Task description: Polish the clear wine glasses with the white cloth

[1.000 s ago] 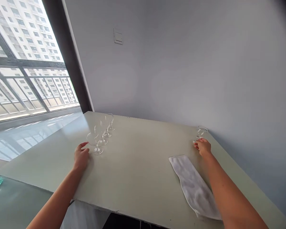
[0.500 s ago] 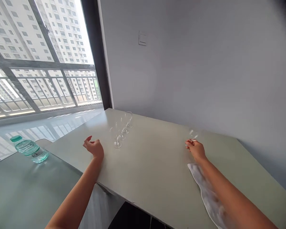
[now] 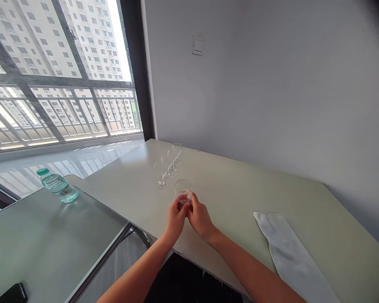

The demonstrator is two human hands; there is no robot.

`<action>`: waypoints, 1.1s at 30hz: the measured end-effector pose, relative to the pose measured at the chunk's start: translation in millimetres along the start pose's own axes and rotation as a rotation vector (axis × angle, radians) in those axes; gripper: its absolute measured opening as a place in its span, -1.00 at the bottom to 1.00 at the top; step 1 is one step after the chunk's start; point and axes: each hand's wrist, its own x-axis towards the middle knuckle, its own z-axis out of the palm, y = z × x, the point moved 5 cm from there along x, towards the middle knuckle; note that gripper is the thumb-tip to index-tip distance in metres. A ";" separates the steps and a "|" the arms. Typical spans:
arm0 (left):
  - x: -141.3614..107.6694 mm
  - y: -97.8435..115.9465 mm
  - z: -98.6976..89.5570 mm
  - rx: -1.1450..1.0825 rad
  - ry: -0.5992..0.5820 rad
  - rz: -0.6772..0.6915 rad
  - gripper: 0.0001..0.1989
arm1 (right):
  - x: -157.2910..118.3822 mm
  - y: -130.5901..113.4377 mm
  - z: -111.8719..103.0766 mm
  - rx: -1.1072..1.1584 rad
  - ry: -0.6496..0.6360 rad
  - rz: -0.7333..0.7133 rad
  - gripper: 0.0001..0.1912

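Note:
A clear stemmed glass (image 3: 182,188) is held upright over the table's near part, its bowl above both hands. My left hand (image 3: 176,214) has its fingers closed round the lower part of the glass. From the other side my right hand (image 3: 198,213) grips the same glass, its fingertips against the bowl and stem. The stem and foot are mostly hidden by the fingers. Just beyond, to the left, several clear stemmed glasses (image 3: 163,176) stand upright in a row running away from me.
A folded grey-white cloth (image 3: 287,248) lies on the pale table (image 3: 227,185) at right. On the lower glass-topped table (image 3: 50,244) at left are a water bottle (image 3: 58,185) and a black object (image 3: 12,294). A wall borders the back.
My right hand has come from the right to the middle with the glass. My left hand, open before, has moved right and closed on it. The view has shifted slightly.

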 end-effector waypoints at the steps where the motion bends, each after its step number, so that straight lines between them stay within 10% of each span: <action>1: 2.9 -0.6 -6.9 0.004 0.002 0.006 -0.69 | -2.7 -1.5 -0.6 -0.034 -0.027 -0.009 -0.47; 9: 45.4 -7.7 -94.8 0.221 0.176 0.009 -0.59 | -47.6 17.3 -101.0 -0.218 0.170 0.067 -0.65; 17: 61.2 -13.1 -118.4 0.267 0.160 -0.021 -0.46 | -131.3 98.6 -203.2 -0.858 0.312 0.178 -0.57; 25: 64.4 -6.9 -120.6 0.347 0.164 -0.034 -0.47 | -169.5 143.8 -182.5 -0.945 -0.061 0.218 -0.45; 33: 24.0 3.7 -142.8 0.373 0.690 0.105 -0.45 | -77.1 103.2 -105.1 -0.762 -0.263 0.003 -0.40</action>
